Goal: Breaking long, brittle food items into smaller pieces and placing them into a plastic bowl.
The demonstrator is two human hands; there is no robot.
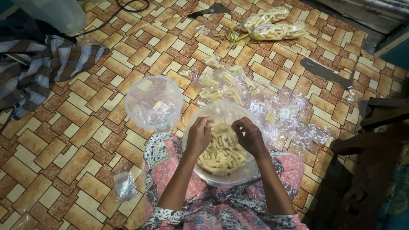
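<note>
Two clear plastic bowls sit on the patterned floor (72, 140): the nearer bowl (221, 170), in the person's lap, holds pale snack sticks (219, 155); an empty bowl (154, 102) stands just left of it. Above the sticks, left hand (199, 136) and right hand (249, 135) pinch a small clear bag (221, 126).

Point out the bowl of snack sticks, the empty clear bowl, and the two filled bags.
bowl of snack sticks (221, 181), head view, near rim.
empty clear bowl (133, 91), head view, left rim.
filled bags (279, 30), head view, middle of nearer bag.
</note>
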